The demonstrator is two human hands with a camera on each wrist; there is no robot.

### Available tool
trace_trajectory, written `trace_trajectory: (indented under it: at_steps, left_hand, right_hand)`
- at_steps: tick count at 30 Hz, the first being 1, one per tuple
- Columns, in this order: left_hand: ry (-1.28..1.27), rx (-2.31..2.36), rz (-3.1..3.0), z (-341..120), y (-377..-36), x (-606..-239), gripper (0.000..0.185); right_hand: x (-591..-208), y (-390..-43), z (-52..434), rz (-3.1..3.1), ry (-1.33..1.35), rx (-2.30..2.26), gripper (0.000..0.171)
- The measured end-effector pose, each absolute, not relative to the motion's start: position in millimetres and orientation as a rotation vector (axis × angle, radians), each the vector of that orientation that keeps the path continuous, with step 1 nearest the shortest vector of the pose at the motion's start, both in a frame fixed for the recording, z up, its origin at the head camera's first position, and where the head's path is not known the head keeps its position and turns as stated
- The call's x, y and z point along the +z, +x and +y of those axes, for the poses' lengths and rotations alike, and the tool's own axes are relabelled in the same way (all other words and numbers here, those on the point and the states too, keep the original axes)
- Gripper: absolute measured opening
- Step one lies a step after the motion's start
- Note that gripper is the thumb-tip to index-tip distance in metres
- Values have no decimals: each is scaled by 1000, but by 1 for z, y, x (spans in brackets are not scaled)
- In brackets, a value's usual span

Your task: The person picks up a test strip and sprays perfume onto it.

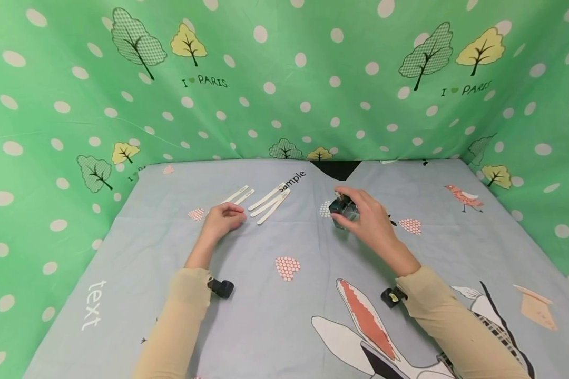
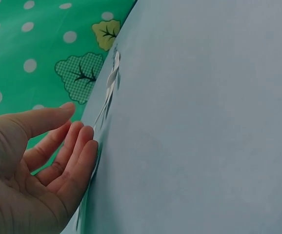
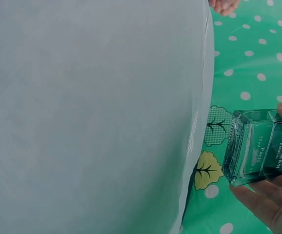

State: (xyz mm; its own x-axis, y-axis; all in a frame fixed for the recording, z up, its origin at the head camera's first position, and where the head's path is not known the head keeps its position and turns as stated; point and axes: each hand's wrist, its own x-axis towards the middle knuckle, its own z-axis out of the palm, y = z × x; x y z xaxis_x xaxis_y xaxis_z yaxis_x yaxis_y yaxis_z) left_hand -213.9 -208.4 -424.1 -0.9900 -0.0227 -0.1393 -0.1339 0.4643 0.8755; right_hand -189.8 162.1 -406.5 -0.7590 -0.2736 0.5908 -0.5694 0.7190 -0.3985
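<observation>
In the head view, my right hand point(image 1: 373, 221) grips a glass perfume bottle point(image 1: 339, 207) between thumb and fingers over the table's right half. The right wrist view shows the bottle point(image 3: 259, 146) as clear and dark teal glass with white lettering, thumb on one side and fingers on the other. My left hand point(image 1: 220, 220) is at the near ends of white paper test strips point(image 1: 236, 195), partly covering them. Its fingers point(image 2: 85, 156) are loosely bent, apart from the thumb, with nothing between them. Whether they touch a strip I cannot tell.
Just right of the left hand lie more white paper strips point(image 1: 271, 205), fanned out, some overlapping. A grey printed cloth point(image 1: 246, 316) covers the table. Green dotted curtains point(image 1: 246, 105) hang behind it and at both sides.
</observation>
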Motion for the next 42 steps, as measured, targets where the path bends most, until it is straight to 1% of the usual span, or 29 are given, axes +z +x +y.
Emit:
trace_trajectory:
  at_steps: [26,42]
  left_hand:
    - [-153,1556,2542,-193,-216,-433,31]
    - [-184,1516,2527,-183,-216,-428,30]
  right_hand:
    - [-406,-190,161,-2431,637,789,60]
    - [-407,-191,162,-2441,629,785,60]
